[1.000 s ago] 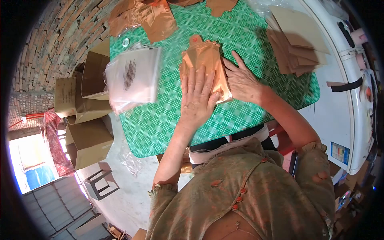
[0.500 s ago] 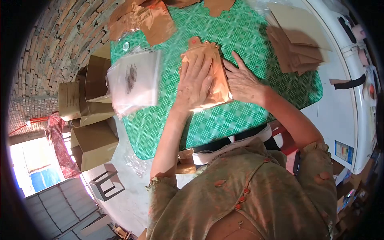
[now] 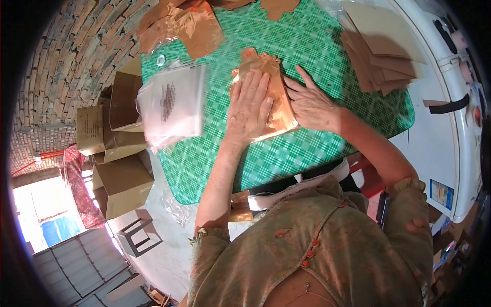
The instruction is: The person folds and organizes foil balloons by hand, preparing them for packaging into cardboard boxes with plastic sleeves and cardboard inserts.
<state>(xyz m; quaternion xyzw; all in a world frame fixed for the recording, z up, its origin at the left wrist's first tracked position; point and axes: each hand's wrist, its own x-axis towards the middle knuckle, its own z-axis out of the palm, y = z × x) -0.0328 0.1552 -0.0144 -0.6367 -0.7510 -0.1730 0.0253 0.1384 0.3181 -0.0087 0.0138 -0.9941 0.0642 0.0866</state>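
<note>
A shiny copper-coloured flat piece (image 3: 282,102), perhaps wrapped in clear film, lies on the green checked tablecloth (image 3: 286,158). A tab with a red spot sticks out at its far end. My left hand (image 3: 249,105) presses flat on its left part, fingers stretched out and close together. Along its right edge rests my right hand (image 3: 313,105), fingers spread, with the tips touching or very near that edge. Left of my hands is a stack of clear plastic bags (image 3: 171,102) with dark printing.
More copper-coloured pieces (image 3: 199,30) lie at the table's far left. Brown cardboard sheets (image 3: 381,46) are piled at the far right. Open cardboard boxes (image 3: 123,187) stand left of the table, with a grey stool (image 3: 138,233) on the floor. A white appliance (image 3: 440,148) borders the right side.
My left hand has slid slightly toward me over the copper-coloured piece, showing more of its far end. My right hand stays nearly in place.
</note>
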